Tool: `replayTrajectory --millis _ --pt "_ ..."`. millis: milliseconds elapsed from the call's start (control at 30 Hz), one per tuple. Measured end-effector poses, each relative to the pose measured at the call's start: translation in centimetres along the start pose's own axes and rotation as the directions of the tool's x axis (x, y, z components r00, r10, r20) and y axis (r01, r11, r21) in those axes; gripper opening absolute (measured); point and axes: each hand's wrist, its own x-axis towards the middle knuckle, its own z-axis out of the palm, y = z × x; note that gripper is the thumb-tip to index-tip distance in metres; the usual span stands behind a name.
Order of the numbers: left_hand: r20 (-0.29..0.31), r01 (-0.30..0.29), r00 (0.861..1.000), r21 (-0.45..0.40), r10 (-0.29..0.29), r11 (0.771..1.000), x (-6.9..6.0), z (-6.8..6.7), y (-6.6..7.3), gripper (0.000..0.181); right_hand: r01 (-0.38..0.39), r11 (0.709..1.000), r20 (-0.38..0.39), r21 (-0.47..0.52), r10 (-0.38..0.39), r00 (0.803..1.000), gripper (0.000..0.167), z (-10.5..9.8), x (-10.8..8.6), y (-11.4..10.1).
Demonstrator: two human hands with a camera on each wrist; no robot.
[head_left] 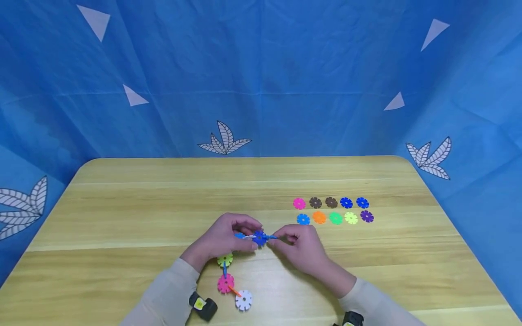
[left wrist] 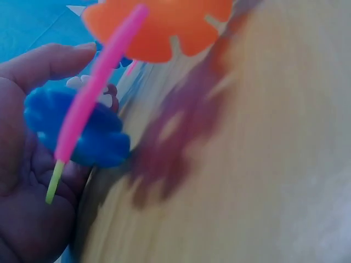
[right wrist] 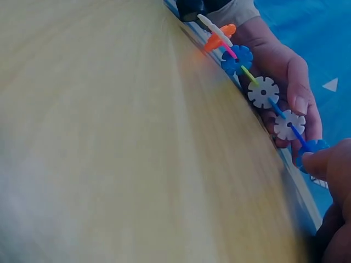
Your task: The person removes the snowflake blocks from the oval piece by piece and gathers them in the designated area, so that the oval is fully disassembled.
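Between the hands is a chain of notched plastic discs, a dark blue disc (head_left: 259, 238) facing up in it. My left hand (head_left: 223, 240) holds the chain with thumb and fingers around it. At its right end, my right hand (head_left: 303, 249) pinches a light blue disc (head_left: 271, 237) seen edge-on. The right wrist view shows white discs (right wrist: 263, 92) and a blue disc (right wrist: 237, 59) joined by edge-on ones along my left palm. A pink disc (left wrist: 93, 87) and an orange disc (left wrist: 164, 27) appear close up in the left wrist view. The chain's lower part reaches a white disc (head_left: 244, 300).
Loose discs lie in two rows on the wooden table (head_left: 142, 203), behind my right hand, among them a pink disc (head_left: 299, 203) and a purple disc (head_left: 367, 216). A blue cloth (head_left: 261, 77) with leaf prints hangs behind the table.
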Motion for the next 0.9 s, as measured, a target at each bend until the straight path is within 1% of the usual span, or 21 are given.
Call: replayTrajectory --millis 67,133,267,367,400,500,600,667,900 --pt "-0.007 0.016 1.000 -0.001 -0.016 1.000 0.0 0.1 0.1 0.042 0.007 1.000 -0.021 0.009 -0.007 1.000 0.010 0.0 0.0 -0.5" --pt "-0.012 0.028 1.000 0.006 -0.028 1.000 0.0 0.2 0.1 0.042 0.009 1.000 -0.038 0.019 -0.008 0.999 0.011 0.0 0.0 -1.3" --pt "-0.031 0.035 0.999 0.047 -0.034 0.998 0.1 0.4 0.1 0.039 0.016 1.000 -0.065 0.025 -0.014 0.998 0.012 -0.3 0.1 -3.1" --pt "-0.051 0.035 0.998 0.079 -0.031 0.996 0.2 0.6 0.0 0.036 0.029 0.999 -0.075 0.014 -0.028 0.997 0.012 -0.1 -0.1 -2.1" --pt "-0.057 0.033 0.998 0.084 -0.028 0.996 0.3 0.6 0.0 0.035 0.031 0.999 -0.078 0.015 -0.030 0.997 0.013 -0.1 -0.1 -2.1" --pt "-0.071 0.040 0.997 0.089 -0.033 0.995 0.3 0.8 -0.2 0.033 0.015 1.000 -0.073 0.012 -0.014 0.997 0.015 0.3 -0.2 -0.8" --pt "-0.075 0.038 0.997 0.092 -0.031 0.995 0.3 0.8 -0.2 0.032 0.010 1.000 -0.067 0.008 -0.009 0.998 0.015 0.4 -0.2 -0.6" --pt "-0.074 0.033 0.997 0.096 -0.026 0.995 0.3 0.9 -0.1 0.032 0.009 1.000 -0.062 0.002 -0.009 0.998 0.014 0.5 -0.2 0.2" --pt "-0.079 0.004 0.997 0.110 0.005 0.994 0.3 0.9 -0.2 0.028 -0.024 1.000 -0.046 0.011 0.024 0.999 0.007 0.3 -0.3 0.2"
